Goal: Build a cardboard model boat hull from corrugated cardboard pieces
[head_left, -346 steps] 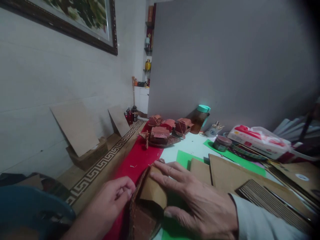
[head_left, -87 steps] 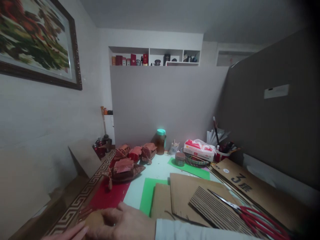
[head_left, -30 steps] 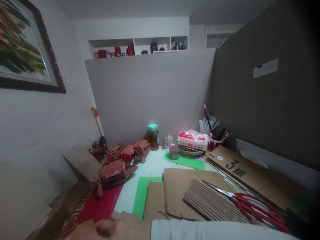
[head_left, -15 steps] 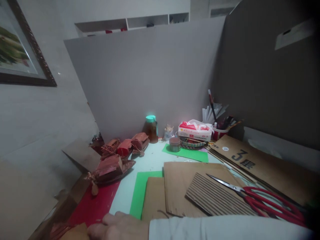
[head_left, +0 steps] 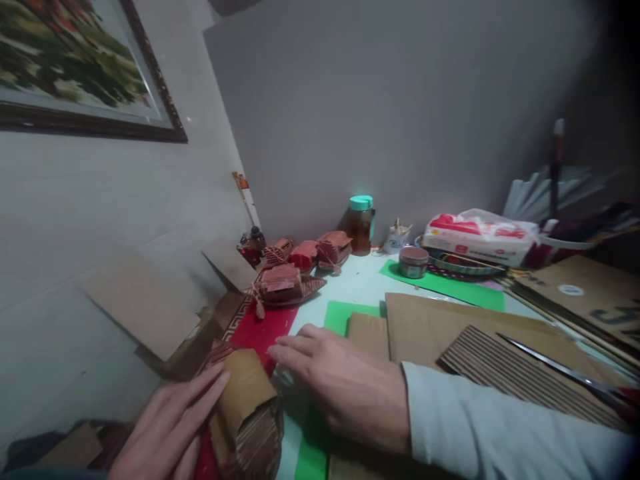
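A small brown cardboard boat model (head_left: 257, 440) with a curved tan paper roof (head_left: 245, 387) sits at the front of the table. Along its left side lies my left hand (head_left: 173, 423), fingers stretched out and the fingertips touching the roof. My right hand (head_left: 345, 383) is held just right of the boat, above the table, with fingers extended to the left and slightly bent. Nothing shows in it, though its palm side is hidden. Behind, several finished-looking reddish-brown boat models (head_left: 283, 283) stand together, partly on a red sheet (head_left: 265, 327).
Right of my hand lie cardboard sheets (head_left: 415, 327), a corrugated piece (head_left: 480, 357) and scissors (head_left: 560, 370). At the back stand a teal-lidded bottle (head_left: 361, 227), a small jar (head_left: 413, 262) on green paper and a tissue pack (head_left: 475, 239). Cardboard pieces (head_left: 140, 307) lean at left.
The view has turned left and down. My left hand and the whole tan-roofed boat model have come into view. My right hand now shows more fully, beside the boat.
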The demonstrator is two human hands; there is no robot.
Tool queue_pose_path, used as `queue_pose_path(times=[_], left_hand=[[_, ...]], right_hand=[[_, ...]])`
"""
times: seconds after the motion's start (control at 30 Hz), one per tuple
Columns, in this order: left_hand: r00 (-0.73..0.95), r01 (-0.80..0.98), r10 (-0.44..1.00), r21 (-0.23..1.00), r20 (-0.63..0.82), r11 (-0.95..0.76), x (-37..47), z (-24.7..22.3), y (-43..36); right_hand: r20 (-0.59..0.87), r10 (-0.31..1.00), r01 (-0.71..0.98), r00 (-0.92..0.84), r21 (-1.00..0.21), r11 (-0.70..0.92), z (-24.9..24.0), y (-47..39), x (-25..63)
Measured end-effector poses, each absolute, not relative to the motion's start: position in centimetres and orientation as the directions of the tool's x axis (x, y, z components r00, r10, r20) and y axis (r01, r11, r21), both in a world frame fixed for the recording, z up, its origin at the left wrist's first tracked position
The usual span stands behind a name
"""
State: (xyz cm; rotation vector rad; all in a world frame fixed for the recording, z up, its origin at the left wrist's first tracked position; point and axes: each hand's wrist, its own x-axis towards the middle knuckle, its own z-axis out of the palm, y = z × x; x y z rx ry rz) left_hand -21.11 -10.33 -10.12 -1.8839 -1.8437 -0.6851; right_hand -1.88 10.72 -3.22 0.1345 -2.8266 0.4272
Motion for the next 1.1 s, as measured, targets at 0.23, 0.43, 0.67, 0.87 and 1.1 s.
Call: queue_pose_path(times=[0.23, 0.43, 0.67, 0.87, 1.1], left_hand=[[0.033, 0.999, 0.845, -0.023, 0.533, -0.024, -20.1, -8.4, -10.0], [-0.069, 0.997, 0.764, 0.074, 0.642, 0.028, -19.2, -7.3, -10.0], [-0.277, 0.960, 0.579, 0.192, 0.767, 0.205, -19.3, -7.0, -10.7], [-0.374, 0.922, 0.560, 0.231, 0.739, 0.310, -20.0, -7.3, -10.7], [-0.399, 0.912, 0.578, 0.244, 0.712, 0.330, -20.3, -7.7, -10.6]], right_hand=[[0.290, -0.183, -0.254, -0.939, -0.232, 0.939, -3.5, 9.3, -3.6], [0.261, -0.150, -0.235, -0.954, -0.335, 0.912, -3.4, 8.6, -3.6], [0.230, -0.118, -0.199, -0.966, -0.375, 0.905, -3.2, 7.2, -4.0], [0.191, -0.100, -0.174, -0.976, -0.421, 0.890, -3.4, 7.0, -4.1], [0.185, -0.097, -0.160, -0.978, -0.361, 0.919, -3.4, 6.8, -4.0]])
